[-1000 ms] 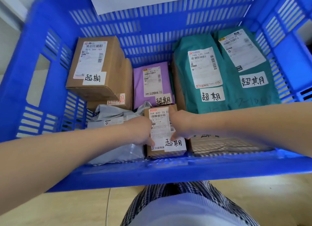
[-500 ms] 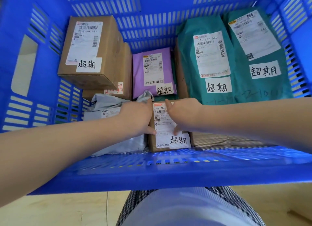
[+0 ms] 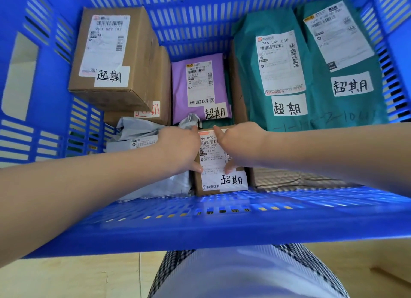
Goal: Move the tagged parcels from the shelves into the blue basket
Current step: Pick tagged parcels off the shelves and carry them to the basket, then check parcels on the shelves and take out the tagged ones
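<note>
Inside the basket [image 3: 222,228], beside other tagged parcels. Left hand [image 3: 180,148] and right hand [image 3: 239,145] both clasping a small box [image 3: 219,182].

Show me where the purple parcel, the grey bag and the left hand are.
purple parcel [image 3: 180,86]: head view, on its bare purple film left of the label.
grey bag [image 3: 138,128]: head view, on its crumpled top.
left hand [image 3: 178,148]: head view, on the back of the hand.
</note>
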